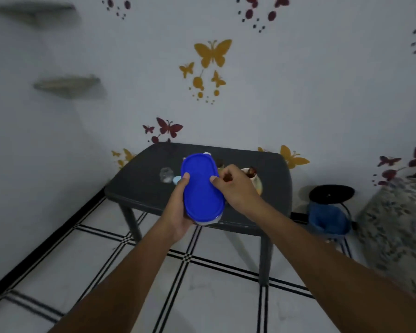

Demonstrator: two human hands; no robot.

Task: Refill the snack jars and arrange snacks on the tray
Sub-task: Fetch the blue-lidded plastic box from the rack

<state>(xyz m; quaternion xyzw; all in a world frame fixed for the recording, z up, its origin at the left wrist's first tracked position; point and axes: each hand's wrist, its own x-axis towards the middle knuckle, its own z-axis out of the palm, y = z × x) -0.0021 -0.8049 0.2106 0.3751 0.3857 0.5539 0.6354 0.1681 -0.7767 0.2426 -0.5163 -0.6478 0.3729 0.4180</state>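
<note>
An oval container with a blue lid (202, 188) is held above the near edge of the dark table (139, 183). My left hand (180, 207) grips it from the left and underneath, thumb on the lid. On the lid's right edge lies the thumb of my right hand (235, 186), its fingers curled over the side. A small clear jar (166, 174) stands on the table beside a pale blue cap (177, 180). Behind my right hand a tray (257, 182) with dark snack pieces is partly hidden.
The table stands against a wall with butterfly stickers. A black stool (331, 193) over a blue bag (327, 219) stands to the right, next to patterned fabric (399, 227). The tiled floor (202, 284) lies open in front of the table.
</note>
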